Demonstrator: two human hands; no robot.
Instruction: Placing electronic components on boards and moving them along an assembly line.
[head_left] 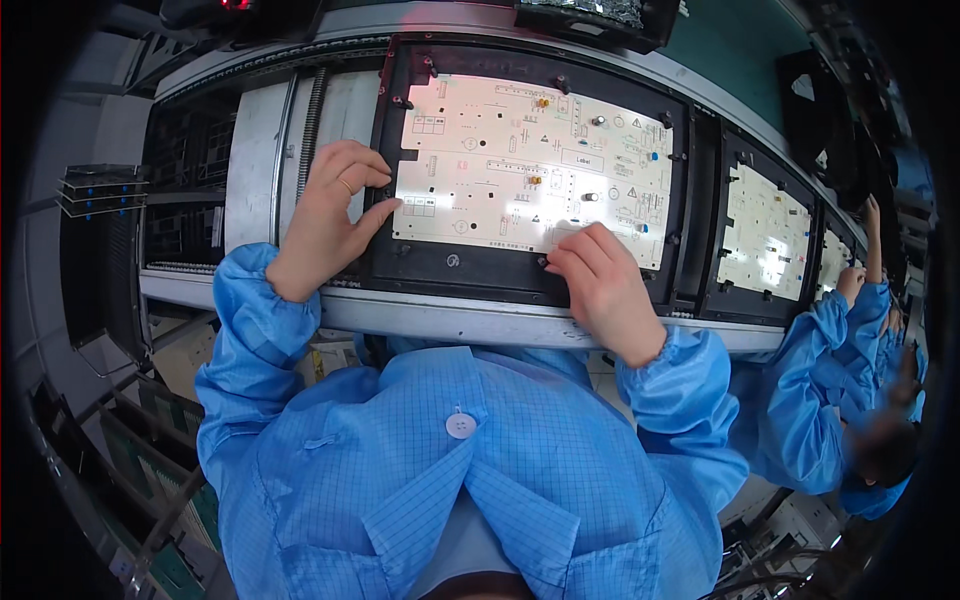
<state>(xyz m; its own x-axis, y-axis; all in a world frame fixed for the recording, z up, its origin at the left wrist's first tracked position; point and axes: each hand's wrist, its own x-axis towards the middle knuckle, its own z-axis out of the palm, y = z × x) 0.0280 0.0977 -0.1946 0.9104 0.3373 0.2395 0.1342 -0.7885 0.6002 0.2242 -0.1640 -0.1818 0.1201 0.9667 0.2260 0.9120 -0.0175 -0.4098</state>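
Note:
A white circuit board panel [470, 160] lies in a black carrier frame [480, 275] in front of me, with small black clips around its edges. Orange, blue and dark components stand on the board. My left hand [332, 215] is at the frame's left side, thumb and fingers apart, fingertips by the board's left edge. Over the board's lower edge, my right hand [608, 290] has thumb and fingers pinched together beside a black clip [543, 261]. What is between those right fingertips is hidden.
The frame rests on a conveyor with a metal rail [450, 322]. Another carrier with a white board [768, 235] stands to the right, where people in blue sleeves [800, 400] work. A black rack [105, 260] holding boards is at far left; a dark box [600, 20] sits beyond the rail.

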